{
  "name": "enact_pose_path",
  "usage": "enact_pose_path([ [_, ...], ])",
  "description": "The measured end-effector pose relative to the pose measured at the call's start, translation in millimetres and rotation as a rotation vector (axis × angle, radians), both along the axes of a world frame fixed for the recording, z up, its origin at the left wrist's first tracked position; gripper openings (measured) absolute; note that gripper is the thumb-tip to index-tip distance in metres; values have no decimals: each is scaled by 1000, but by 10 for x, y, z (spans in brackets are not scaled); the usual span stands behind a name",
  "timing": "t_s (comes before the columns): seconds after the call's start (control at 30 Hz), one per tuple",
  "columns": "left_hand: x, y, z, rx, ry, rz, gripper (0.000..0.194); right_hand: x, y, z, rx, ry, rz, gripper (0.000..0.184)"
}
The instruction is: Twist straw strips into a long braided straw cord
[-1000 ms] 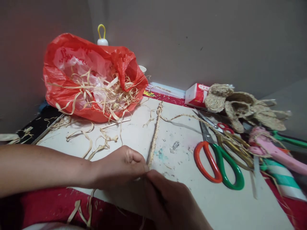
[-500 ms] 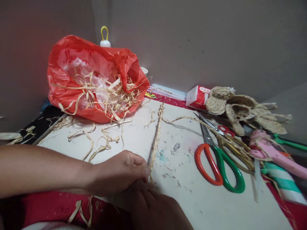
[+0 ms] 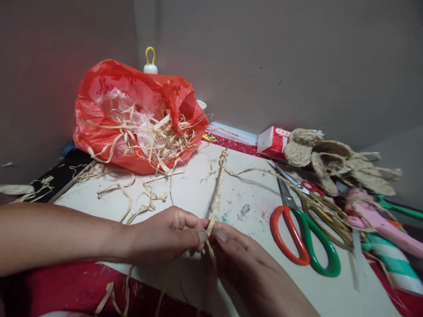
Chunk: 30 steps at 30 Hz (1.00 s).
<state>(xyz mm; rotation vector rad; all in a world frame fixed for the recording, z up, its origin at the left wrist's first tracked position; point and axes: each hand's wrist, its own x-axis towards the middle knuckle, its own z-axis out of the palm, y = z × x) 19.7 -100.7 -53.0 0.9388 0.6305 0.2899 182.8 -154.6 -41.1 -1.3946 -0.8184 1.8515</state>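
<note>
Left edge: one black slab (image 3: 62,176), pale scraps (image 3: 42,185) on top, too tangled to count. Next, one red plastic bag (image 3: 86,125), mouth turned toward the hands, heaped with straw-coloured strips (image 3: 165,136). Behind it, one white object with a yellow loop (image 3: 150,69). Below it, several loose strands (image 3: 127,202) on the table (image 3: 188,185). Hands: two, both bare. Left hand (image 3: 168,233): grip closed, thumb and fingers pinching the near end of one braided cord (image 3: 216,202), laid lengthwise on mid-table. One thinner cord (image 3: 251,169) trailing rightward from near the far end. Right hand (image 3: 254,268): just right of the braided cord, thumb at its edge; fingers partly hidden, impossible to say whether grip closed. Further right: three scissors, one with red-and-green handles (image 3: 289,201), one gold-handled (image 3: 310,204), one small red-handled (image 3: 312,188). Behind: one red-and-white box (image 3: 272,141), woven pieces (image 3: 297,152) beside it, overlapping, count uncertain. Far right: one pink tool (image 3: 373,218), one white-and-teal striped item (image 3: 396,264).
</note>
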Motion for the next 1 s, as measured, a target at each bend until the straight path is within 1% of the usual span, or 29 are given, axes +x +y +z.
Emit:
enact_pose_path([
  [0.1,-4,12,-26,27,27,-34,32,19,0,-18,-95,66,104,37],
  [0.2,-20,45,-20,58,53,-91,29,107,16,-63,-77,41,176,38],
  [0.33,-41,100,54,129,80,-195,27,173,35,-134,-71,35,231,38],
  [0.4,-48,123,100,230,147,-244,25,167,41,-153,-71,64,234,38],
  [0.47,-52,138,138,389,233,-276,23,145,48,-163,-78,101,231,39],
  [0.57,-55,148,183,602,356,-317,23,108,53,-185,-81,114,181,41],
  [0.6,-57,151,197,645,384,-330,23,99,52,-197,-76,103,170,41],
  [0.67,-63,155,227,685,411,-348,22,87,41,-228,-63,57,164,41],
  [0.73,-64,152,257,648,401,-356,21,76,25,-257,-31,1,147,40],
  [0.77,-60,142,268,587,399,-357,19,69,16,-268,-12,-26,130,40],
  [0.8,-51,123,274,499,401,-361,18,60,7,-276,4,-51,111,39],
  [0.87,-23,53,262,267,415,-355,14,32,-11,-276,18,-78,82,38],
  [0.93,12,-56,216,69,423,-293,15,-9,-29,-256,12,-66,68,38],
  [1.0,38,-179,149,-12,377,-175,21,-62,-49,-221,3,13,55,38],
])
